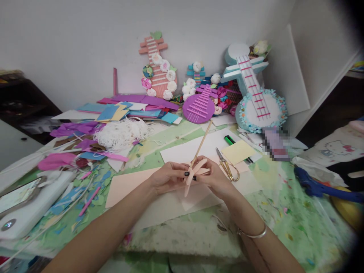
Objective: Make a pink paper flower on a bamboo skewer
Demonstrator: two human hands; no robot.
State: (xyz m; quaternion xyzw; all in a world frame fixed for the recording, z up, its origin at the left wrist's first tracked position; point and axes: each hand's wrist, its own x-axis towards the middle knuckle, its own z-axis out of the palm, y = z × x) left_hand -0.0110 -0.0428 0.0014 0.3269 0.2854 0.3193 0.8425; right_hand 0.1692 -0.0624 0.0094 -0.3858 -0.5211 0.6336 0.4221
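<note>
Close together over the table's middle, my left hand [170, 176] and my right hand [212, 175] both pinch the base of a small piece. It consists of peach paper strips [200, 165] with rounded ends, gathered against a thin wooden stick [202, 141] that slants up and away. The thumbs meet at the join, so how the strips are fixed there is hidden. One strip points down below the thumbs. Beneath my hands lie peach paper sheets [127, 185] and a white sheet [178, 152]. Gold-handled scissors [228, 167] rest just right of my right hand.
Yellow paper [238, 152] and a green marker [229, 139] lie beyond the scissors. White string [122, 132] is heaped at the left, near a phone [21, 195] on a white device. Decorated paper instruments [199, 104] stand along the wall. A blue-handled tool [315, 185] sits at the right.
</note>
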